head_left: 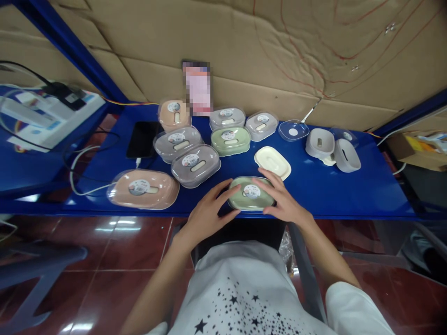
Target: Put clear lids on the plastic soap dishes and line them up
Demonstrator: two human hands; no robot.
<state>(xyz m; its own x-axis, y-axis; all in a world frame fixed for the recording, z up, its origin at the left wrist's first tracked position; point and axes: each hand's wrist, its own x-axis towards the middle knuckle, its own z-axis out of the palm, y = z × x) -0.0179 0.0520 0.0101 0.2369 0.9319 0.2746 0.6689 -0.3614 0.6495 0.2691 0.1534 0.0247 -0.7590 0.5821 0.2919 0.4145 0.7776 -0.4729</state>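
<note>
At the table's front edge lies a green soap box (249, 203) with a clear lid and a round label. My left hand (208, 209) is around its left end, thumb and fingers curved against the sides. On the right end rests my right hand (284, 200), fingers over the lid's edge and thumb at the near side. Just behind the box is a cream oval tray (273, 162), close to my right fingertips. More lidded boxes stand behind and to the left: a green one (230, 141), a grey one (196, 166) and a pink one (144, 189).
At the right sit two light-grey slotted inner trays (320, 143) and a clear lid (294, 130). A black phone (141, 139) with a white cable lies at the left. Another phone (198, 90) leans against the cardboard wall (139, 70) behind the blue table (349, 195).
</note>
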